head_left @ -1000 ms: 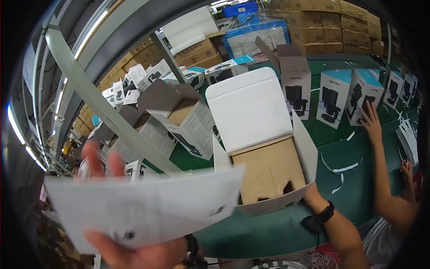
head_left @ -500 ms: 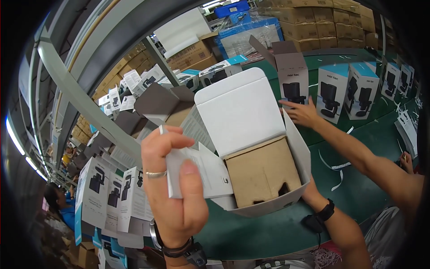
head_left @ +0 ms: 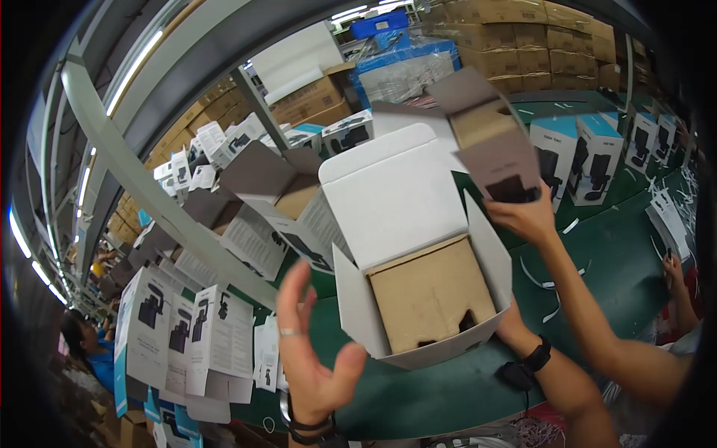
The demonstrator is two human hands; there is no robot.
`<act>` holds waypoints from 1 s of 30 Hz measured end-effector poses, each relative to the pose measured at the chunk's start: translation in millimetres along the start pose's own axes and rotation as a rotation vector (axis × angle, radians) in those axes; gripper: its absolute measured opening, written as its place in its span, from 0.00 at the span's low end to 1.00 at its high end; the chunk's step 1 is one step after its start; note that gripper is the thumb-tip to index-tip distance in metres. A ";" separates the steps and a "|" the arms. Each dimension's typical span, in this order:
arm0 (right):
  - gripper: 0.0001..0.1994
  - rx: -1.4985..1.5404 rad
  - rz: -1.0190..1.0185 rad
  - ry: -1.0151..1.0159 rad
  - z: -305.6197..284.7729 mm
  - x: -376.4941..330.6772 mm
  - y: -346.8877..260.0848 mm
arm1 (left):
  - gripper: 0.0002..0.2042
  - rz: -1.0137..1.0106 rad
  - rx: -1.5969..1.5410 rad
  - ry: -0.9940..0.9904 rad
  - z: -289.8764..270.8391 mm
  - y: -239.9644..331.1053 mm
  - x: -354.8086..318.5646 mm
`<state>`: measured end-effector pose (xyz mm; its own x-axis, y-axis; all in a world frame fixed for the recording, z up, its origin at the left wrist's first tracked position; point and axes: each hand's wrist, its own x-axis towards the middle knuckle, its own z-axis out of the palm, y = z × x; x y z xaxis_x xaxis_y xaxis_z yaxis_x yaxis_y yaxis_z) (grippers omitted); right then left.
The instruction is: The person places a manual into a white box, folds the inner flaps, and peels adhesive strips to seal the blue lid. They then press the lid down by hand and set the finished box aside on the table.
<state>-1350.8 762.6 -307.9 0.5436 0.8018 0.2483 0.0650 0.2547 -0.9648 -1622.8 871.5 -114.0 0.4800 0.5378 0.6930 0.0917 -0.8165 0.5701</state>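
Note:
A white carton (head_left: 392,201) with its lid flap raised is tilted toward me, and a brown cardboard insert (head_left: 429,295) with small cut-outs fills its inside. My right hand (head_left: 511,322) grips the carton's lower right side; its fingers are mostly hidden behind the wall. To the left of the carton, my left hand (head_left: 317,355) is raised with nothing in it, thumb and fingers apart. Several printed leaflets (head_left: 267,355) lie on the table behind my left hand. At the upper right, a co-worker's hand (head_left: 526,220) holds an open printed box (head_left: 499,164) off the table.
Open printed boxes (head_left: 272,201) line the table's left side, beside a leaning metal post (head_left: 160,187). Finished-looking boxes (head_left: 597,160) stand at the right on the green table (head_left: 478,381). Paper strips (head_left: 549,287) lie below them. Brown cartons (head_left: 515,45) are stacked behind.
The white folded paper has left my left hand, which has moved down and opened; I cannot see where that paper is. The co-worker's hand has lifted an open box.

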 end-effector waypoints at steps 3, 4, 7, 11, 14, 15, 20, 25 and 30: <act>0.18 -0.107 -0.080 0.048 -17.4 2.5 -35.3 | 0.42 -0.031 -0.075 0.068 18.8 1.8 -23.7; 0.19 -0.142 -0.103 0.063 -24.2 4.2 -56.3 | 0.40 0.054 0.038 0.096 26.2 7.5 -24.6; 0.23 0.087 -0.302 0.046 0.3 0.9 -154.5 | 0.33 -0.007 0.304 -0.177 13.1 73.4 4.0; 0.21 -0.492 -0.698 -0.388 -15.0 -0.6 -183.4 | 0.26 -0.028 0.564 -0.702 44.3 91.4 17.1; 0.18 -0.485 -0.637 -0.457 -12.0 7.1 -184.6 | 0.26 0.240 0.663 -0.420 66.0 54.7 -13.3; 0.15 -0.560 -0.522 -0.383 -10.5 11.3 -195.1 | 0.25 0.314 0.669 -0.322 67.6 48.0 -15.1; 0.09 -0.836 -0.493 -0.158 -4.1 54.6 -206.2 | 0.24 0.478 0.612 -0.125 68.0 40.7 -17.8; 0.09 -1.015 -0.610 -0.176 9.7 80.9 -192.0 | 0.22 0.455 0.574 -0.127 60.4 32.4 -15.1; 0.10 -0.807 -0.351 -0.297 15.1 75.6 -196.0 | 0.20 0.446 0.554 -0.098 50.1 30.7 -23.0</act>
<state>-1335.1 781.4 -98.7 0.1534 0.8840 0.4415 0.8083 0.1448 -0.5707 -1587.3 823.5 -134.6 0.6487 0.1277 0.7502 0.2854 -0.9547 -0.0843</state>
